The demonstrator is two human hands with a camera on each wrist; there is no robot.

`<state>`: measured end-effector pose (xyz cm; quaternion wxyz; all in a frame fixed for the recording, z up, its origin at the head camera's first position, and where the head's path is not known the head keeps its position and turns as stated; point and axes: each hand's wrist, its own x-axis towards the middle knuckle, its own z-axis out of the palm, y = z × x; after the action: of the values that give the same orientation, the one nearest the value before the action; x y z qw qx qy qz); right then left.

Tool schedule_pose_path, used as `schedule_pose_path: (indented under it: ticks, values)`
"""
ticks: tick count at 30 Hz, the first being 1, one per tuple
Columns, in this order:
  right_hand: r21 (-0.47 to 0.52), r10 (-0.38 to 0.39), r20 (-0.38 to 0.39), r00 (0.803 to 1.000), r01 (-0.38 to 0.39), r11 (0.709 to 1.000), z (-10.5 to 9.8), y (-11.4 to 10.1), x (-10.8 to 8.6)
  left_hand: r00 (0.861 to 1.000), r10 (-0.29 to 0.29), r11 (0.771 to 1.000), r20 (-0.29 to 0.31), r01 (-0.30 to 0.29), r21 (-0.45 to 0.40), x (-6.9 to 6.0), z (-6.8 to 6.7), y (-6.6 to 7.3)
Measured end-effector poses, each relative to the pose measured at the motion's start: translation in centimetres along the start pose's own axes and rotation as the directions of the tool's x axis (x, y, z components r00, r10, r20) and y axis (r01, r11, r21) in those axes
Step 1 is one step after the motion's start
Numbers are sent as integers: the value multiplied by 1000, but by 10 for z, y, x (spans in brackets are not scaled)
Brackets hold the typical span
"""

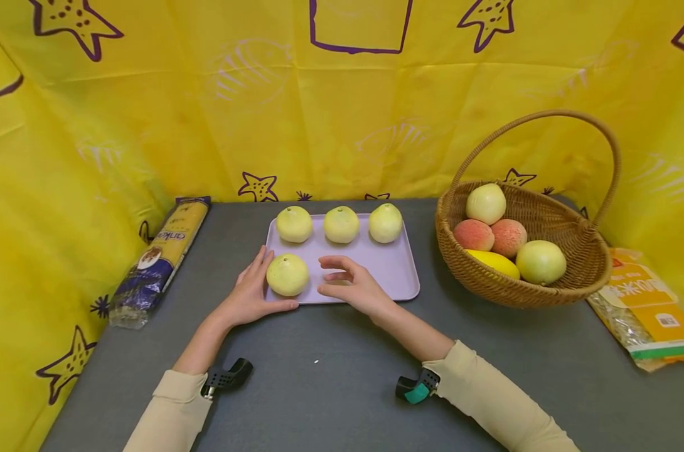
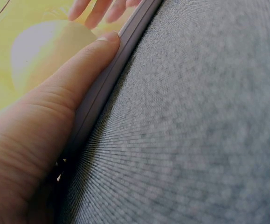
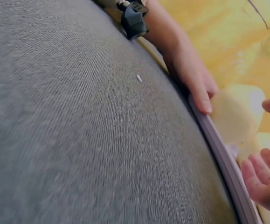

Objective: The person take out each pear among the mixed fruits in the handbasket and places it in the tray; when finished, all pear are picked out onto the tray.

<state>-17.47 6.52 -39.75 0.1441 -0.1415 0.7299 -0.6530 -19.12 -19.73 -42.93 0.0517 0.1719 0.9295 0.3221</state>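
Beige sleeves [image 1: 167, 417] precede unclenched left grip [image 1: 250, 296] and right grip [image 1: 360, 290] flanking round, yellowish fruit [image 1: 288, 275].

Cloth [image 1: 178, 138] is bright yel. w/ dk. purple starfish outlines & faint whitish fish. Tabletop [image 1: 319, 408] is dk. grey, finely ribbed. Tray [image 1: 387, 270] is pale lilac; its 4 round fruits [image 1: 287, 275] are lt. yel.-green. Basket [image 1: 545, 295] is brown w/ woven pattern; peaches [image 1: 474, 235] in it are pinkish-red, long fruit [image 1: 497, 264] bright yel., other 2 fruits [image 1: 541, 262] pale green-yel. Pack [image 1: 167, 248] at L. is yel. & navy; bag [image 1: 638, 295] at R. mostly orange w/ white lettering & green stripe. Sleeves [image 1: 172, 411] are beige, wrist mounts [image 1: 229, 375] blk., R. one w/ teal patch [image 1: 416, 394].
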Motion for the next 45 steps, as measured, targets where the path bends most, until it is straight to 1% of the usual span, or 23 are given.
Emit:
schedule_pose_path:
  ticks: [15, 20, 25, 31, 35, 41, 45]
  values:
    - [-11, -6, 9, 1000, 7, 1000, -28, -7, -27, 1000, 4, 1000, -3, -4, 8, -1, -2, -4]
    - [-17, -28, 15, 999, 28, 999, -39, -11, -38, 1000, 4, 1000, 2, -4, 3, -1, -2, -3]
    - [-45, -44, 18, 999, 45, 998, -50, -13, -48, 1000, 10, 1000, 0, -10, -2, 0, -2, -3]
    - [-119, -87, 32, 996, 90, 989, -69, -17, -62, 1000, 20, 1000, 2, -20, -3, 0, -1, -3]
    - [-197, -101, 38, 994, 107, 975, -81, -26, -72, 1000, 18, 1000, 1, -18, -4, 0, -1, -2]
    - [-304, -111, 53, 992, 122, 945, -98, -37, -88, 1000, 15, 1000, 10, -15, -13, 1, -1, -1]
    - [-376, -123, 56, 991, 135, 917, -108, -45, -100, 1000, 14, 1000, 14, -14, -15, 1, 0, -2]
